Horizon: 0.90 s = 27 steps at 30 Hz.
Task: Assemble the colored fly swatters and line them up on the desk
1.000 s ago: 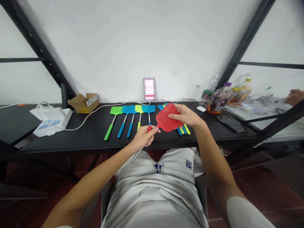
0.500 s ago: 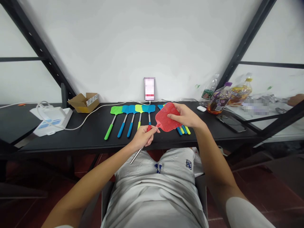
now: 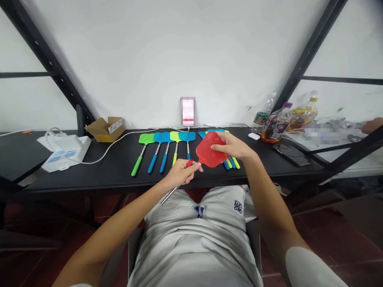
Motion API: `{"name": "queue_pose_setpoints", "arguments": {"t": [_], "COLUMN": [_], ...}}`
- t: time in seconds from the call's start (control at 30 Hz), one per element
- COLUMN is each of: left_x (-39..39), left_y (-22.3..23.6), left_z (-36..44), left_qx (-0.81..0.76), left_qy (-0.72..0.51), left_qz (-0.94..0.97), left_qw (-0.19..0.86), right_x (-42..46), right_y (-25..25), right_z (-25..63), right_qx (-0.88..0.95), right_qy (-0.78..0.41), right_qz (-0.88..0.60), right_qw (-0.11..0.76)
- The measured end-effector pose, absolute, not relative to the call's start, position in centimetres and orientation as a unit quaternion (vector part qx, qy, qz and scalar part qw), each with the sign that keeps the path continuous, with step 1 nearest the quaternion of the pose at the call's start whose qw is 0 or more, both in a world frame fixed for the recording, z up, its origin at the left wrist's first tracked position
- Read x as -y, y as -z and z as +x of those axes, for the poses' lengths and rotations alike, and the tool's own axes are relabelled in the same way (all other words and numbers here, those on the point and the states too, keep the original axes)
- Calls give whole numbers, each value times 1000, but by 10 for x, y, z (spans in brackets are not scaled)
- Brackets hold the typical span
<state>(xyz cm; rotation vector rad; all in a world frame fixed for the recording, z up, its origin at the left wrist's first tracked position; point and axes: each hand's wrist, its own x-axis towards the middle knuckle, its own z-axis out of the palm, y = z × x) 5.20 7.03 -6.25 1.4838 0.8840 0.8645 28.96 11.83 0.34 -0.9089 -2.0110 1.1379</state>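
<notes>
I hold a red fly swatter (image 3: 208, 153) above the front edge of the black table (image 3: 104, 171). My left hand (image 3: 179, 175) is closed round its neck, where the red collar meets the silver rod that sticks out toward my lap. My right hand (image 3: 235, 146) pinches the far side of the red mesh head. Behind my left hand lies a row of green and blue swatters (image 3: 164, 148), side by side, heads toward the wall. More swatters (image 3: 231, 162) lie partly hidden under my right hand.
A phone (image 3: 188, 111) leans on the wall, its cable running left to a white box (image 3: 64, 149). An open cardboard box (image 3: 105, 128) sits at the back left. Bottles (image 3: 277, 121) and another phone (image 3: 290, 154) are at the right. Another person's hand (image 3: 372, 125) shows at far right.
The red swatter and both my hands have dropped slightly toward the table edge; the silver rod has slid a little further out below my left hand.
</notes>
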Motion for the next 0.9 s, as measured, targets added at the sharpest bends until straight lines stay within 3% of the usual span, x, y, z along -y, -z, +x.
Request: {"name": "queue_pose_setpoints", "arguments": {"t": [0.67,0.9], "left_x": [-74,-74], "left_y": [68,67], "left_z": [53,55], "left_qx": [-337,-343], "left_qy": [-390,-392], "left_qz": [583,583], "left_qw": [627,623], "right_x": [-127,-124], "right_y": [10,8], "right_z": [286,283], "right_qx": [739,755], "right_qy": [-487,-453], "right_qz": [-275,-296], "right_qw": [375,371]}}
